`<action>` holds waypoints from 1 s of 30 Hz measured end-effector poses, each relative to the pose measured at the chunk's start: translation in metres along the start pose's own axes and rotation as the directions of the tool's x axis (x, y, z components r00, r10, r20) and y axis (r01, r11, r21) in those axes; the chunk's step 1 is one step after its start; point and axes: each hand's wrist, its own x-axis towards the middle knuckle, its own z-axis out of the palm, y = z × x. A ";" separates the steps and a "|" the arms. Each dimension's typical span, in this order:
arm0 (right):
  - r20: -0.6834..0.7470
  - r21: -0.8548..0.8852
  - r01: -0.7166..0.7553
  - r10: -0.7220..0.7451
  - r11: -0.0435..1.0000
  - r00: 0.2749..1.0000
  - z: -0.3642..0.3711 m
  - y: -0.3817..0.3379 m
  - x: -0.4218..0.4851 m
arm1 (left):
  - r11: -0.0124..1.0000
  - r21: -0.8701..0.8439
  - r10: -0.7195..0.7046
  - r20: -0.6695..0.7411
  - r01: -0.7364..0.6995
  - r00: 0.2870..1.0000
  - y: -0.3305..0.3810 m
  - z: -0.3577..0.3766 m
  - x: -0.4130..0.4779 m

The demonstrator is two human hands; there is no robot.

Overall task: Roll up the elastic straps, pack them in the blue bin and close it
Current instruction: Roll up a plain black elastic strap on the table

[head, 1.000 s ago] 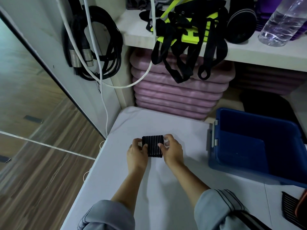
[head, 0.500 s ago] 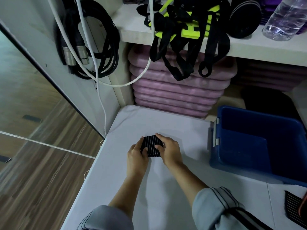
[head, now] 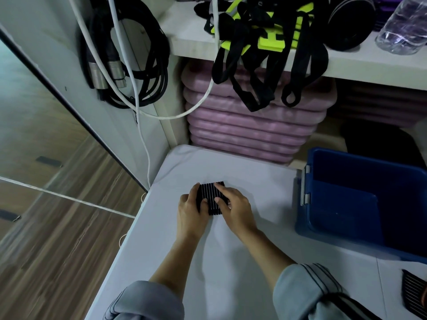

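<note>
1. Strap [head: 211, 198]: a compact, ribbed black bundle on the bench [head: 231, 262], toward its far left corner. The open bin [head: 342, 211] stands apart.
2. Left hand [head: 190, 211] grips its left side; right hand [head: 235, 209] grips its right.
3. Likely light, soft and springy: clamp across the layers.
</note>
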 end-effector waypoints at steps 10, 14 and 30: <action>-0.027 -0.019 0.007 -0.007 1.000 1.000 0.000 -0.002 -0.002 | 1.000 -0.013 0.023 0.010 -0.023 1.000 -0.001 -0.003 0.001; -0.027 -0.031 0.001 -0.002 1.000 1.000 0.000 -0.003 -0.001 | 1.000 -0.016 0.017 0.018 -0.017 1.000 0.000 -0.004 0.000; -0.008 -0.069 -0.014 0.014 0.998 1.000 -0.005 -0.008 -0.006 | 0.999 0.016 0.035 0.020 -0.035 0.999 0.003 -0.008 -0.004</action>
